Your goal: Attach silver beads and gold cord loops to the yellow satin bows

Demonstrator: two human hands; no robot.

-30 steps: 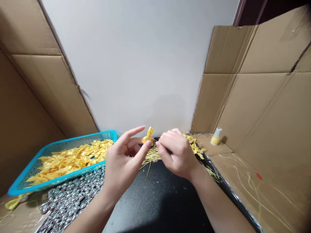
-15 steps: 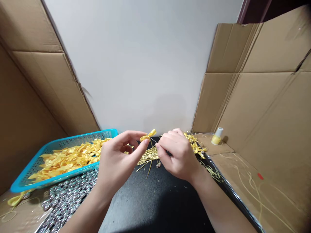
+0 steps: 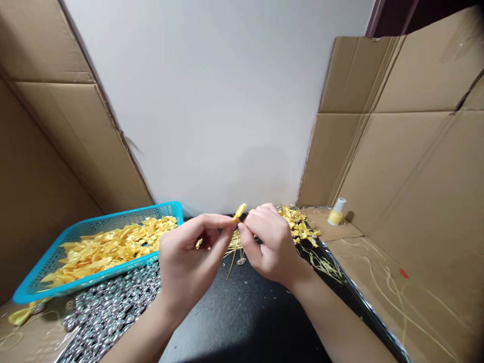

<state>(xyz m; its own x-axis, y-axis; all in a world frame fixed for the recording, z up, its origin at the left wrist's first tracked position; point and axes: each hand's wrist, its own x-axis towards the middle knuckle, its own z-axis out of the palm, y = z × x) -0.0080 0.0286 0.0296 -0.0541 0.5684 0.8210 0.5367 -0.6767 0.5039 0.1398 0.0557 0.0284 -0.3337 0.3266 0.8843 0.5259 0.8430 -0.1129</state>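
A small yellow ribbon bow [image 3: 240,210] is pinched between the thumb and forefinger of my left hand [image 3: 191,254]. Right against it, my right hand [image 3: 270,244] is closed, its thumb and curled fingers touching the bow or nearly so. It grips a thin needle-like tool whose metal shaft is now hidden by the fingers. Below the hands hangs or lies a silver bead [image 3: 241,261] on a gold cord; I cannot tell which. Behind it, a bundle of gold cords [image 3: 233,244] lies on the black work surface [image 3: 215,307].
At left, a blue basket [image 3: 22,292] holds many yellow ribbon bows, with silver beads [image 3: 113,302] spread before it. Finished-looking bows with beads [image 3: 298,224] are piled behind my right hand. A thread spool [image 3: 336,212] stands at right. Cardboard panels [image 3: 419,166] flank both sides.
My hands have come together: the right one's fingers have closed up to the bow, covering the metal shaft seen before. The bow has turned, and less of its left loop shows.
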